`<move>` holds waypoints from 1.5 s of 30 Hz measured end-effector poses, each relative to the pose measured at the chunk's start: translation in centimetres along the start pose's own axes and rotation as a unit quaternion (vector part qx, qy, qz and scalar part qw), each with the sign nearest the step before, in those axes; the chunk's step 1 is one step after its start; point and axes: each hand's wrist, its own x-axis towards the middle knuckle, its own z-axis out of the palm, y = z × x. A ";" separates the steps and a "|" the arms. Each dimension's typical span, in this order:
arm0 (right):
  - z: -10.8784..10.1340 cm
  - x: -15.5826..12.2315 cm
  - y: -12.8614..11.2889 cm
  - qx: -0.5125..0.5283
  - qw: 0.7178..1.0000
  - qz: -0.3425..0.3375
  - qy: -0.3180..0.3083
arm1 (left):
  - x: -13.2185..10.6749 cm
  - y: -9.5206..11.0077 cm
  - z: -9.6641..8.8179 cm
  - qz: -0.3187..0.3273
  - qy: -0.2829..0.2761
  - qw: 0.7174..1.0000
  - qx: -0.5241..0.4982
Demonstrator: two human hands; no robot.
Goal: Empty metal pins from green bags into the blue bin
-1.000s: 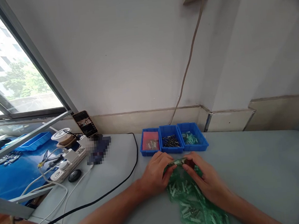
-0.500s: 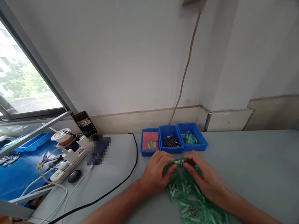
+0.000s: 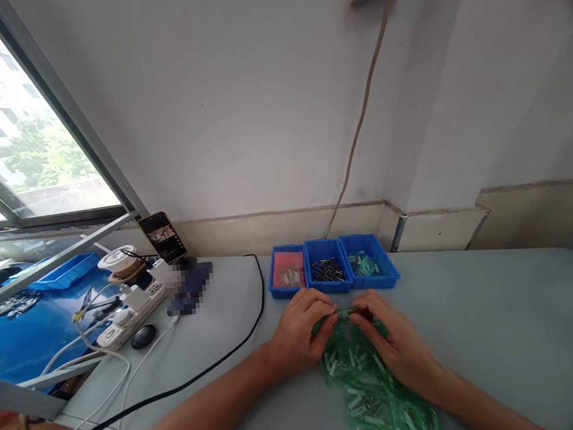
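A green, see-through plastic bag (image 3: 365,395) lies on the grey table, with several small, pale, rod-like pieces showing through it. My left hand (image 3: 304,327) pinches the left side of the bag's upper end between thumb and fingers. On the other side my right hand (image 3: 390,336) grips the same gathered edge, its thumb pointing inward. Between the two sets of fingertips runs a short rolled strip of green plastic. Whether a loose piece is also held in that strip cannot be made out.
Behind my hands stand three blue bins: one with a pink sheet (image 3: 287,263), one with dark metal pins (image 3: 327,271), one with small green-wrapped pieces (image 3: 364,265). Leftward are a black cable (image 3: 218,355), a power strip (image 3: 135,315), a black mouse (image 3: 143,336) and a propped phone (image 3: 162,236).
Both hands keep their hold on the bag in nearly the same place. The gathered strip between the fingertips has turned slightly and looks less shiny.
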 end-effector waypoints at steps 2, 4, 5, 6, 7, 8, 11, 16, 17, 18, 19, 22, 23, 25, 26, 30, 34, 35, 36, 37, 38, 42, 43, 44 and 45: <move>0.0 0.0 0.0 -0.002 1.000 0.002 0.002 | 0.0 0.0 0.0 0.001 -0.004 1.000 0.003; 0.0 -0.1 0.0 -0.005 1.000 0.003 0.003 | 0.0 -0.1 0.0 -0.002 -0.008 1.000 0.007; 0.0 -0.1 0.0 -0.007 1.000 0.004 0.004 | 0.0 -0.2 0.1 -0.004 -0.009 1.000 0.009; 0.0 -0.1 0.0 -0.007 1.000 0.004 0.005 | -0.1 -0.3 0.1 -0.007 -0.008 1.000 0.011; 0.1 -0.1 0.0 -0.007 1.000 0.005 0.006 | -0.1 -0.4 0.2 -0.009 -0.005 1.000 0.011; 0.1 -0.1 0.0 -0.006 1.000 0.006 0.006 | -0.1 -0.5 0.3 -0.012 -0.002 1.000 0.011; 0.1 0.0 -0.1 -0.003 1.000 0.006 -0.006 | -0.2 -0.7 0.4 -0.015 0.005 1.000 0.011; -0.1 0.0 -0.2 -0.004 1.000 0.006 -0.022 | -0.3 -0.9 0.5 -0.007 0.007 1.000 0.021; -0.1 0.0 -0.3 -0.006 1.000 0.006 -0.021 | -0.3 -0.9 0.5 -0.009 0.005 1.000 0.024; -0.1 0.0 -0.3 -0.008 1.000 0.006 -0.022 | -0.3 -0.8 0.5 -0.015 0.000 0.999 0.028; -0.1 0.0 -0.3 -0.009 1.000 0.006 -0.021 | -0.3 -0.8 0.5 -0.023 -0.004 0.999 0.031; -0.2 0.1 -0.4 -0.010 1.000 0.001 -0.018 | -0.4 -0.6 0.3 -0.052 -0.018 0.998 0.033; -0.2 0.1 -0.4 -0.011 1.000 -0.001 -0.017 | -0.4 -0.6 0.3 -0.064 -0.022 0.997 0.030; -0.1 0.2 -0.4 -0.012 1.000 -0.001 -0.015 | -0.4 -0.6 0.2 -0.090 -0.026 0.995 0.019; -0.1 0.2 -0.3 -0.014 1.000 0.000 -0.012 | -0.5 -0.7 0.3 -0.103 -0.027 0.994 0.012; -0.1 0.2 -0.2 -0.015 1.000 0.016 -0.002 | -0.8 -1.1 0.5 -0.119 -0.025 0.993 -0.008; -0.2 -0.1 -0.2 -0.006 0.999 0.044 0.007 | -0.9 -1.2 0.7 -0.060 -0.003 0.998 -0.010; -0.2 -0.1 -0.2 -0.002 0.998 0.056 0.010 | -0.8 -1.2 0.6 -0.049 -0.003 0.999 -0.011; -0.1 -0.2 -0.1 0.002 0.998 0.068 0.013 | -0.8 -1.1 0.6 -0.043 -0.004 0.999 -0.010; -0.1 -0.2 -0.1 0.008 0.997 0.080 0.018 | -0.7 -1.0 0.5 -0.042 -0.008 0.999 -0.010; -0.1 -0.2 0.0 0.013 0.996 0.085 0.022 | -0.7 -1.0 0.5 -0.042 -0.011 0.999 -0.009; 0.1 0.1 0.3 0.060 0.994 0.078 0.053 | -0.6 -0.9 0.4 -0.032 -0.014 0.999 -0.010; 0.1 0.2 0.3 0.070 0.993 0.081 0.057 | -0.6 -0.9 0.4 -0.029 -0.014 0.999 -0.008; 0.1 0.3 0.4 0.078 0.991 0.084 0.064 | -0.6 -1.0 0.4 -0.029 -0.013 0.999 -0.004; 0.1 0.3 0.4 0.084 0.990 0.087 0.072 | -0.5 -1.0 0.4 -0.029 -0.011 1.000 0.001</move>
